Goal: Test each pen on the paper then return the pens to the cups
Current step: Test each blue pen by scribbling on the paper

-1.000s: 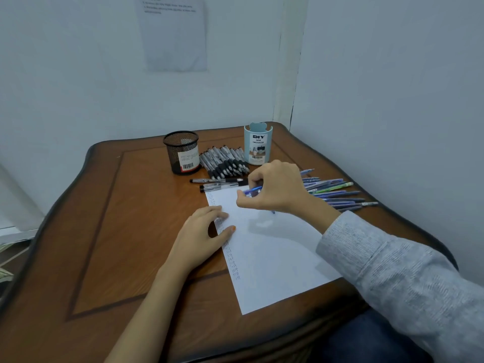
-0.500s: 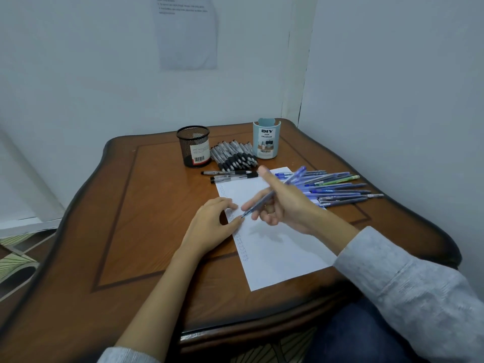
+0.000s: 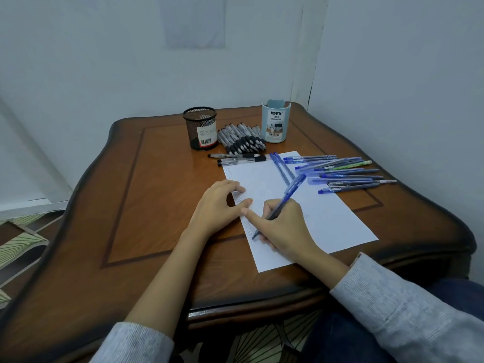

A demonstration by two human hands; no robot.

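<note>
Head view, sole camera: wide-angle, set above the near edge of the table (image 3: pixel 146 231), facing forward and down. Close range; paper (image 3: pixel 327 218) at frame centre, wall corner (image 3: pixel 311 74) beyond the far edge

- We see a pale blue-grey painted back wall (image 3: pixel 104 61) meet a matching side wall (image 3: pixel 406 74) behind the table's far right corner.
- A blurred pale paper sheet (image 3: pixel 195 22) hangs on the back wall.
- The glossy brown wooden table (image 3: pixel 162 205) has scalloped dark edges.
- Off its left edge lies a green-and-brown fan-patterned floor (image 3: pixel 23 239).
</note>
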